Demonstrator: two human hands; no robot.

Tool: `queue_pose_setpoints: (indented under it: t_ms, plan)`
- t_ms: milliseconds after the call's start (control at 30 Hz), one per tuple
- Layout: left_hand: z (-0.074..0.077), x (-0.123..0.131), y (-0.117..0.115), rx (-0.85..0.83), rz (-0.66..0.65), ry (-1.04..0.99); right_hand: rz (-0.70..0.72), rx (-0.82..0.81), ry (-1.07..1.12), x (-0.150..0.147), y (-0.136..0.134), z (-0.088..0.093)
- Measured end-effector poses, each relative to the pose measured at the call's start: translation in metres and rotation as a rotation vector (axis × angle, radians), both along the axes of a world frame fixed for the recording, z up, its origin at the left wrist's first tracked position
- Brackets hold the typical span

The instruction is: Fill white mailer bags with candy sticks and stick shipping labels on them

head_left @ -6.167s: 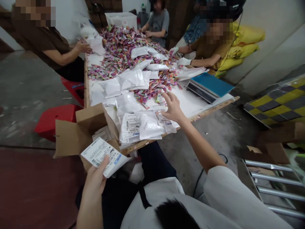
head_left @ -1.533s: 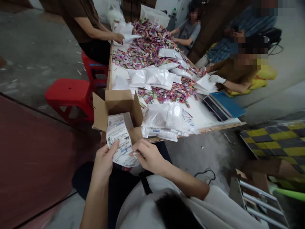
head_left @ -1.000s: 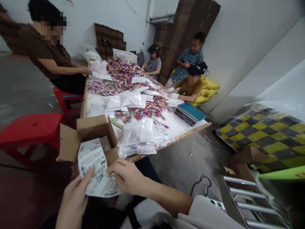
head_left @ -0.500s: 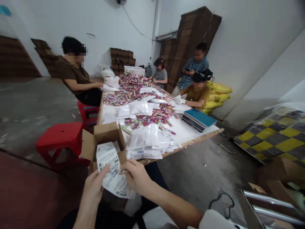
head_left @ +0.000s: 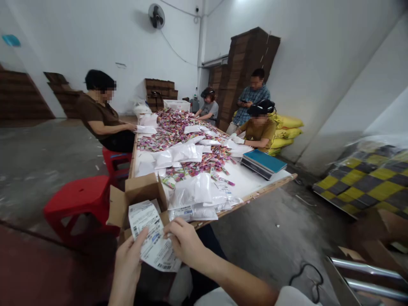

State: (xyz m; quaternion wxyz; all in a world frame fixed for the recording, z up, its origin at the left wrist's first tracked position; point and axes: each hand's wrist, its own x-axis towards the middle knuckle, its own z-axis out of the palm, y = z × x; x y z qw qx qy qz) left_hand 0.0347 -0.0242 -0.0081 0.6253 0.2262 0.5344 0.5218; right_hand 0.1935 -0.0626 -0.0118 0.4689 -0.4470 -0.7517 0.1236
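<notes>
A strip of printed shipping labels hangs between my hands, tilted over an open cardboard box. My left hand pinches its left edge, thumb on top. At the right edge, my right hand has its fingers curled together against the strip; the fingertips are partly hidden. Just beyond, white plastic mailer bags lie piled at the table's near corner, some bearing printed labels.
Many small colourful packets cover the white table. A scale with a teal top sits at the right edge. Red stools stand at left. Several people are around the table, one with white gloves. Metal rails are at lower right.
The view has tilted up, so the room sits lower in the picture and a wall fan shows fully. My hands still hold the label strip, with my right fingers slightly shifted.
</notes>
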Motion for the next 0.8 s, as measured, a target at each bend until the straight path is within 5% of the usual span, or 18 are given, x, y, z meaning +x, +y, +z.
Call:
queue_pose_setpoints:
  t_ms: [233,467,800]
  plan:
    - [0.004,0.004,0.005,-0.109,-0.044,-0.007,-0.054,-0.024,0.024,0.008,0.000,-0.001]
    - [-0.006,-0.001,0.008,-0.073,-0.317,-0.042,-0.011,-0.027,-0.018,0.013,0.005,0.000]
    - [0.011,0.007,0.020,-0.164,-0.088,-0.110,-0.065,0.013,0.002,0.016,0.004,0.009]
